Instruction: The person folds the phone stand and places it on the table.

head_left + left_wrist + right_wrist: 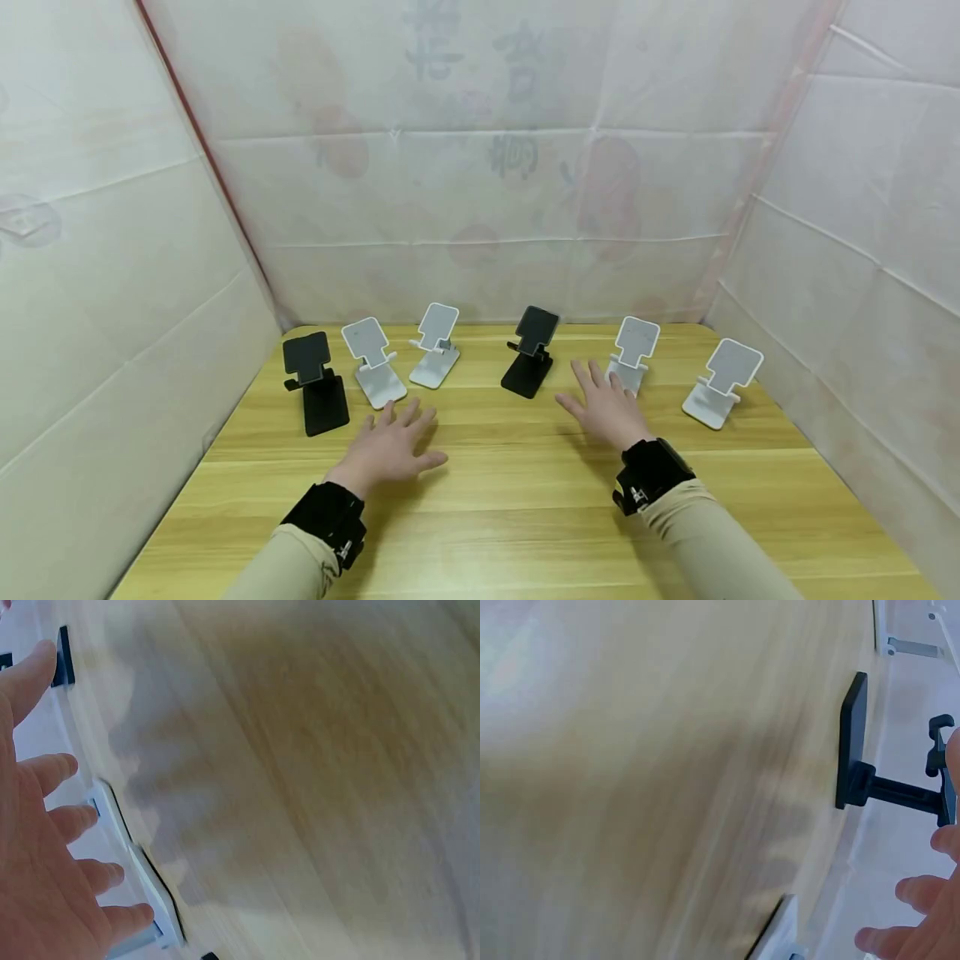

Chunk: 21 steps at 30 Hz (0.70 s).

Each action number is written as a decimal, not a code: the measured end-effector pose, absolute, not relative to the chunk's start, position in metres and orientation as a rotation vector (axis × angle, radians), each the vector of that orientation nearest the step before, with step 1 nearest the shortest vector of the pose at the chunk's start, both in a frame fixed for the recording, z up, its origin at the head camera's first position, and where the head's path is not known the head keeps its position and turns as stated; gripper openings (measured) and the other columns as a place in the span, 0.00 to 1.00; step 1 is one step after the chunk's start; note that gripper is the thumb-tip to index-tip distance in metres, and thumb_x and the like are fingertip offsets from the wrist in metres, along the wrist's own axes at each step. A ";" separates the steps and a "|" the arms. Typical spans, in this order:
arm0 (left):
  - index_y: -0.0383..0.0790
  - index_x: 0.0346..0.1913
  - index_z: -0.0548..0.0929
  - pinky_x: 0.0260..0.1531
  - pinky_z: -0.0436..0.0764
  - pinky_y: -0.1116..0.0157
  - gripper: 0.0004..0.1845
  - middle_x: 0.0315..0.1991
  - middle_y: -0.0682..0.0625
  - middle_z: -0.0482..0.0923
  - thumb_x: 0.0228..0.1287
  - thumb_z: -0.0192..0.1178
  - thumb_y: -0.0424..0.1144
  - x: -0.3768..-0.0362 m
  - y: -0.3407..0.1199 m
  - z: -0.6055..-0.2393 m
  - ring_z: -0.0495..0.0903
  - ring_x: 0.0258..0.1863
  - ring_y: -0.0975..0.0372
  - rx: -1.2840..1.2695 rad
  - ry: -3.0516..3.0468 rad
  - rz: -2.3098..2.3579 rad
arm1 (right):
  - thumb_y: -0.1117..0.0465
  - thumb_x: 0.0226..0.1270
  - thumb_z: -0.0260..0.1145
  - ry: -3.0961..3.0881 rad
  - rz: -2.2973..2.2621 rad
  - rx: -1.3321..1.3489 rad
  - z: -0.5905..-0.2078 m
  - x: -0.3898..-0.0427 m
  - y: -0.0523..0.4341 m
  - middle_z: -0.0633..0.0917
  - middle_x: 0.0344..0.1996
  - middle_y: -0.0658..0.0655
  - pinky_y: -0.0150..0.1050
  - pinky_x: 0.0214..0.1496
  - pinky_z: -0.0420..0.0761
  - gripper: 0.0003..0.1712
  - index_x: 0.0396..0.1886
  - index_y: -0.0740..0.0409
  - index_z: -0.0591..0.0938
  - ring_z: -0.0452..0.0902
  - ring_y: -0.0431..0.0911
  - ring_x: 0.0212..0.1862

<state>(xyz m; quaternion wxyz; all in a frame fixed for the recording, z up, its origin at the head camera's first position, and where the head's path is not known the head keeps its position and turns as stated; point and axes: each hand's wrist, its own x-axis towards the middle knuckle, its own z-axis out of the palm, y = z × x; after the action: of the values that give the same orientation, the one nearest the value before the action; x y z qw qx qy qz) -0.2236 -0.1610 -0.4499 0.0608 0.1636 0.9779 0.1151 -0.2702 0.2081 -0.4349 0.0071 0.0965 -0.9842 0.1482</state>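
My left hand (392,450) hovers over the table with its fingers spread, just in front of a white phone stand (381,385). Left of it stands a black phone stand (326,406), and behind is another white phone stand (435,367). With fingers spread too, my right hand (609,410) is in the air, partly covering a white phone stand (637,340). A second black phone stand (527,375) is to its left, also seen as a black stand (853,742) in the right wrist view. Farther right is a white phone stand (708,405). Neither hand holds anything.
The stands form a loose row near the back of the wooden table (480,517). Pale cloth walls rise behind it (480,208) and on both sides. A black strap device (330,517) sits on each wrist.
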 end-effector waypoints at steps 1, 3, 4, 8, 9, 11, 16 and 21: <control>0.50 0.80 0.62 0.71 0.51 0.26 0.45 0.81 0.41 0.52 0.68 0.53 0.71 -0.223 -0.160 -0.450 0.49 0.77 0.31 0.514 2.952 0.344 | 0.34 0.80 0.49 -3.073 0.475 0.305 -0.434 -0.272 0.208 0.53 0.80 0.71 0.79 0.70 0.57 0.46 0.84 0.53 0.50 0.50 0.78 0.74; 0.51 0.80 0.62 0.72 0.51 0.27 0.45 0.81 0.42 0.52 0.68 0.53 0.71 -0.223 -0.157 -0.451 0.49 0.77 0.32 0.548 2.942 0.336 | 0.36 0.80 0.50 -3.066 0.512 0.313 -0.431 -0.276 0.207 0.53 0.79 0.72 0.78 0.71 0.58 0.46 0.84 0.54 0.49 0.51 0.78 0.74; 0.52 0.80 0.61 0.72 0.51 0.27 0.45 0.81 0.43 0.52 0.67 0.54 0.72 -0.223 -0.155 -0.451 0.49 0.77 0.32 0.560 2.938 0.322 | 0.37 0.80 0.51 -3.064 0.535 0.317 -0.429 -0.278 0.207 0.53 0.79 0.73 0.77 0.71 0.58 0.46 0.84 0.55 0.48 0.51 0.78 0.74; 0.56 0.80 0.61 0.71 0.51 0.26 0.48 0.82 0.45 0.52 0.63 0.57 0.74 -0.223 -0.150 -0.453 0.48 0.77 0.32 0.579 2.922 0.284 | 0.38 0.81 0.50 -3.084 0.637 0.332 -0.425 -0.287 0.207 0.52 0.79 0.73 0.73 0.75 0.56 0.47 0.84 0.57 0.44 0.51 0.76 0.75; 0.56 0.80 0.61 0.70 0.52 0.25 0.49 0.82 0.45 0.52 0.61 0.57 0.75 -0.223 -0.149 -0.453 0.48 0.77 0.32 0.583 2.919 0.277 | 0.38 0.81 0.50 -3.090 0.666 0.334 -0.424 -0.290 0.207 0.52 0.80 0.72 0.71 0.76 0.56 0.47 0.84 0.57 0.43 0.51 0.75 0.75; 0.58 0.80 0.62 0.68 0.54 0.24 0.50 0.82 0.45 0.52 0.58 0.59 0.76 -0.222 -0.148 -0.455 0.49 0.77 0.31 0.592 2.908 0.271 | 0.40 0.82 0.51 -3.088 0.728 0.349 -0.424 -0.296 0.207 0.51 0.80 0.72 0.69 0.77 0.55 0.47 0.84 0.59 0.43 0.51 0.72 0.76; 0.60 0.79 0.65 0.65 0.59 0.23 0.50 0.81 0.46 0.56 0.56 0.59 0.78 -0.220 -0.146 -0.463 0.53 0.76 0.32 0.596 2.899 0.216 | 0.43 0.83 0.50 -3.096 0.857 0.339 -0.419 -0.304 0.206 0.52 0.79 0.72 0.66 0.78 0.58 0.47 0.83 0.62 0.41 0.53 0.69 0.77; 0.60 0.78 0.66 0.64 0.59 0.22 0.49 0.80 0.46 0.57 0.56 0.59 0.78 -0.220 -0.144 -0.463 0.54 0.76 0.32 0.596 2.898 0.196 | 0.40 0.83 0.48 -3.112 0.972 0.287 -0.421 -0.315 0.205 0.53 0.79 0.72 0.65 0.77 0.60 0.47 0.84 0.60 0.39 0.57 0.69 0.76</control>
<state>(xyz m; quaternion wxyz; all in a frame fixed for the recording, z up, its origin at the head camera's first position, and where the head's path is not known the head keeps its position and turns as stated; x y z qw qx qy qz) -0.2200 -0.1439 -0.4635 0.0883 0.2002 0.9735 0.0659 -0.3145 0.2053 -0.4210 -0.0654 0.0875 -0.9488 0.2965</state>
